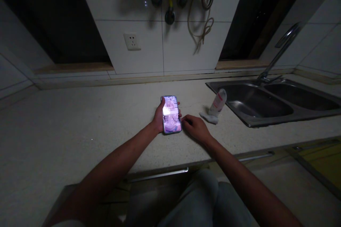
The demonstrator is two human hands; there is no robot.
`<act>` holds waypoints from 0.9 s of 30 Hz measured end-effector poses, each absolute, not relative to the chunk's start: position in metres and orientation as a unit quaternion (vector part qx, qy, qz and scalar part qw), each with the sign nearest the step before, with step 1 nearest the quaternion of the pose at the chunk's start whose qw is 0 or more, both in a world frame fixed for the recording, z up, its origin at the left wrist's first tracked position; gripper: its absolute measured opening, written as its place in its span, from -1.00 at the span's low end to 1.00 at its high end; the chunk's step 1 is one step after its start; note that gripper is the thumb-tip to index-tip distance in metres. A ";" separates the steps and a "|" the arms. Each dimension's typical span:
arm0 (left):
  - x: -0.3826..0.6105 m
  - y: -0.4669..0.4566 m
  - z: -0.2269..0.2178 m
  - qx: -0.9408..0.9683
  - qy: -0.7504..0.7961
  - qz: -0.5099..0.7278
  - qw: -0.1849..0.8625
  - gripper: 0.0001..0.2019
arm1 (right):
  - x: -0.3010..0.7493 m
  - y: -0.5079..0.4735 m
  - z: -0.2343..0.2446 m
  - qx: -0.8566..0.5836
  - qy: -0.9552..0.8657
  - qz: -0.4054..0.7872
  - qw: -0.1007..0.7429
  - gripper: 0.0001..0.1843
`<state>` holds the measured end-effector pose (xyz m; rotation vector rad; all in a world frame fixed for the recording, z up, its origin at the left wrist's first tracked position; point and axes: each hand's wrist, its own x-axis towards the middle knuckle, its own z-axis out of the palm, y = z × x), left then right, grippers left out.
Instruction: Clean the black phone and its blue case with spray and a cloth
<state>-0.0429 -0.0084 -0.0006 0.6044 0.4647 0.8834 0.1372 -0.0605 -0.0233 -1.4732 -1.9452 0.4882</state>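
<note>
A lit smartphone (172,123) with a pinkish-purple picture on its screen is in my left hand (159,116). My thumb lies along its left edge, and the fingertips wrap round to its right edge. Just right of the phone, my right hand (197,128) rests on the counter with its fingers curled in, and I see nothing in it. Beyond that hand lies a small crumpled white thing (209,117), perhaps a cloth. Against it stands a translucent bottle (218,102) with a pink-and-white label, tilted to the right.
The pale countertop (80,120) runs along a tiled wall. A double steel sink (249,122) with a tall faucet (286,40) is at the right. A socket (131,42), pipes and a hanging cord (202,37) are on the wall. A drawer handle (160,175) lines the front edge.
</note>
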 end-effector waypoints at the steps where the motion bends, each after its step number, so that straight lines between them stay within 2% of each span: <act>1: -0.042 -0.008 -0.001 0.284 0.218 0.413 0.837 -0.23 | 0.137 -0.061 -0.023 -0.560 -0.741 0.185 0.320 -0.74; 7: -0.040 -0.008 -0.002 0.277 0.216 0.395 0.849 -0.22 | 0.137 -0.062 -0.022 -0.556 -0.742 0.182 0.327 -0.73; 14: -0.039 -0.012 0.003 0.255 0.209 0.454 0.828 -0.19 | 0.138 -0.062 -0.024 -0.553 -0.741 0.189 0.332 -0.73; 18: -0.038 -0.009 0.005 0.232 0.231 0.475 0.817 -0.11 | 0.139 -0.061 -0.025 -0.542 -0.739 0.200 0.347 -0.72; 24: -0.038 -0.010 0.004 0.247 0.252 0.461 0.814 -0.09 | 0.137 -0.064 -0.019 -0.543 -0.712 0.247 0.370 -0.51; 27: -0.039 -0.012 0.003 0.260 0.239 0.453 0.818 -0.10 | 0.137 -0.064 -0.019 -0.533 -0.696 0.284 0.388 -0.47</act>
